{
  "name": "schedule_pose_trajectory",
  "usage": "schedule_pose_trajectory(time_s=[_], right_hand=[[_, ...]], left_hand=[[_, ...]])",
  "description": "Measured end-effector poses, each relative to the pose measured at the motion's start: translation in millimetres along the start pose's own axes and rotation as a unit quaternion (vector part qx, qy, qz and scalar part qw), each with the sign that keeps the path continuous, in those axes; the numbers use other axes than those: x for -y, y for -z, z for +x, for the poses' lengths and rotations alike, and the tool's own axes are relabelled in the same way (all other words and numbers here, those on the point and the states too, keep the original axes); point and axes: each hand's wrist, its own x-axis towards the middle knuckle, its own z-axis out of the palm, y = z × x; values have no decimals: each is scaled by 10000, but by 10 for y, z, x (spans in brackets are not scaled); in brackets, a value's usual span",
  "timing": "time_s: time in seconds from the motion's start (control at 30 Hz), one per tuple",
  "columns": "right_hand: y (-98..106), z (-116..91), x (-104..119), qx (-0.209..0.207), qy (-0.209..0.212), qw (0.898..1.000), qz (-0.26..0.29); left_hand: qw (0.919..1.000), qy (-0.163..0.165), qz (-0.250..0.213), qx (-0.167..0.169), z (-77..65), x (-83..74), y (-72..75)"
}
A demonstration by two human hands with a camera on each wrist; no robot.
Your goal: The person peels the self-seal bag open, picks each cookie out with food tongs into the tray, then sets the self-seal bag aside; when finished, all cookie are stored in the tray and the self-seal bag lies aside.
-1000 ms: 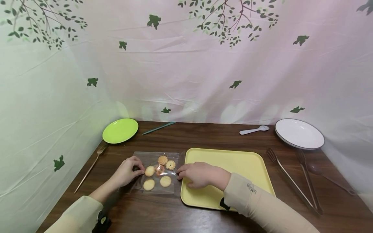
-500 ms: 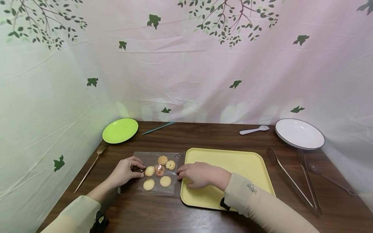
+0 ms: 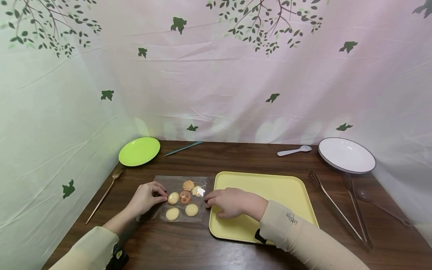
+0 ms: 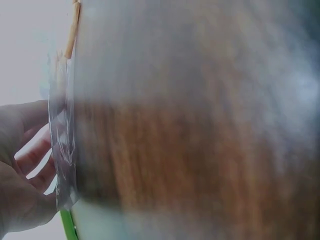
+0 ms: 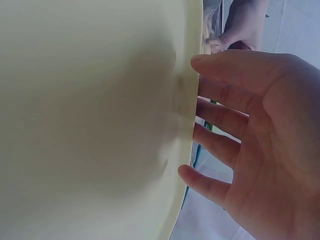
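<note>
Several cookies, pale round ones and piped ones, lie inside a clear plastic bag left of the yellow tray. At the bag's left part, the left hand pinches the plastic, its thumb and forefinger close beside a round cookie. In the left wrist view the film runs along the thumb and fingers. The right hand reaches over the tray's left rim, fingertips at the bag's right edge. The right wrist view shows its fingers spread and loosely extended along that rim.
A green plate and a fork are at the left; a teal utensil lies at the back. Toward the right are a white spoon, a white plate, tongs and a dark ladle.
The bag's left part has shifted under the left hand, and the crumpled shiny film seen between its fingers half a second ago has flattened. The right hand and tray have stayed put.
</note>
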Motion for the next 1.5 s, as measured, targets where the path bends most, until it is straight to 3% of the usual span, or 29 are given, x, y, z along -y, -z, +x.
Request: schedule_pose_trajectory(time_s=[0.5,0.9,1.07,1.5], right_hand=[[-22,21,-16,-22,30,10000,-31],[-46,33,-29,-60,73,9999,-62],[-48,33,-28,-111,89,9999,-69],[-34,-4,-4,-101,170,9998,-47]], left_hand=[[9995,142,-80,282,24,-61,7],[9986,-127,-513,34,-7,-37,121],[9980,-352,-525,-38,-10,-23,144],[9966,-489,-610,-244,-8,-18,165]])
